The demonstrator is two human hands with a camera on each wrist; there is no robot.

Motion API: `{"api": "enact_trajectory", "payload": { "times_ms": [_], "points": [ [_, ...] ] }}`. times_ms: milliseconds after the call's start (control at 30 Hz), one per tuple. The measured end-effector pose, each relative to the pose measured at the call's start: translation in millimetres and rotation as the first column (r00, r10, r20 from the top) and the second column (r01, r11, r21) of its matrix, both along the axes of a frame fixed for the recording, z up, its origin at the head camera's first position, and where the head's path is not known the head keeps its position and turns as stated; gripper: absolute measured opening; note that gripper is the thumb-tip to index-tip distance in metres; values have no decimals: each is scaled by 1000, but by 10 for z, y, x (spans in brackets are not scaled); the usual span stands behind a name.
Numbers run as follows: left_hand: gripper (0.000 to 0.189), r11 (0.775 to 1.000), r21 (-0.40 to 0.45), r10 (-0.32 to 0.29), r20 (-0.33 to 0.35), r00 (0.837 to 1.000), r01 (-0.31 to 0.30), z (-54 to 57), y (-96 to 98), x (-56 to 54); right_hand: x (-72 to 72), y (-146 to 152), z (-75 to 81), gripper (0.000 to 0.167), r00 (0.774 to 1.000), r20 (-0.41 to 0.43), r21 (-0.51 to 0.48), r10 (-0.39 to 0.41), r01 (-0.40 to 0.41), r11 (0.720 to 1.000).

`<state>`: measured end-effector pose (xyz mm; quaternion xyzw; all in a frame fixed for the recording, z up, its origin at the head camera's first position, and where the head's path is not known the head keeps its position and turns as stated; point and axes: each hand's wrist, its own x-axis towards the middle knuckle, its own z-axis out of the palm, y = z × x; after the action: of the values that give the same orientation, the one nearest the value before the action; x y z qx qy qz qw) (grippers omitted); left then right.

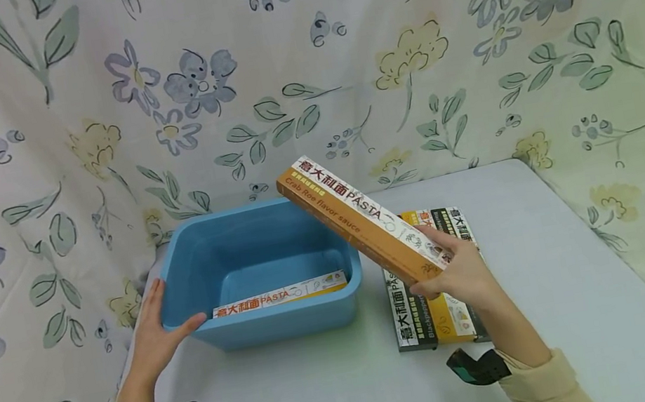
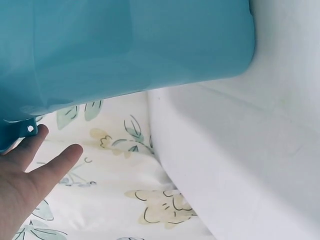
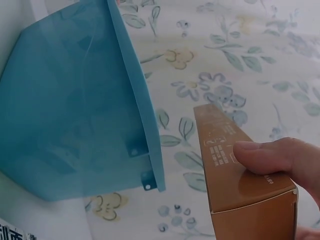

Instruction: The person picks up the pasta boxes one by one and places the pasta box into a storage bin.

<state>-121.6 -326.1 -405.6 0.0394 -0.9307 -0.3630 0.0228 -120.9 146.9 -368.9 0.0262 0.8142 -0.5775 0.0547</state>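
My right hand (image 1: 458,267) grips one end of a brown-and-white pasta box (image 1: 356,213), labelled crab roe flavor sauce. The box slants up to the left, its far end over the right rim of a blue bin (image 1: 279,325). In the right wrist view, the thumb (image 3: 267,155) presses on the brown side of the box. My left hand (image 1: 156,335) rests at the bin's front left corner, thumb on the front rim and straight fingers along the left side. Inside the bin lies another pasta box (image 1: 281,295), against the front wall.
Several pasta boxes, including a black blackpepper one (image 1: 412,317) and an orange-and-white one (image 1: 450,315), lie side by side at the right, partly under my right hand. All stand on a white table (image 1: 330,399), with a floral curtain (image 1: 304,90) behind and at the sides.
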Motion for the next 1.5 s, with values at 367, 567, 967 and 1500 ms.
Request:
{"api": "enact_trajectory", "payload": {
  "times_ms": [367,567,967,1500],
  "points": [
    [107,1000,-10,3,-6,1000,-3,-13,4,-4,-82,-144,-9,96,1000,-7,10,10,-10,1000],
    [107,1000,-11,3,-13,1000,-4,-10,1,-1,-106,-234,-22,97,999,-25,-25,37,-37,999],
    [107,1000,-11,14,-12,1000,-14,-23,8,-10,-271,-327,24,96,987,-67,-21,147,-149,989],
    [107,1000,-2,9,-23,1000,-9,-5,10,0,-520,-505,227,99,965,-94,63,246,-241,968]
  ]
}}
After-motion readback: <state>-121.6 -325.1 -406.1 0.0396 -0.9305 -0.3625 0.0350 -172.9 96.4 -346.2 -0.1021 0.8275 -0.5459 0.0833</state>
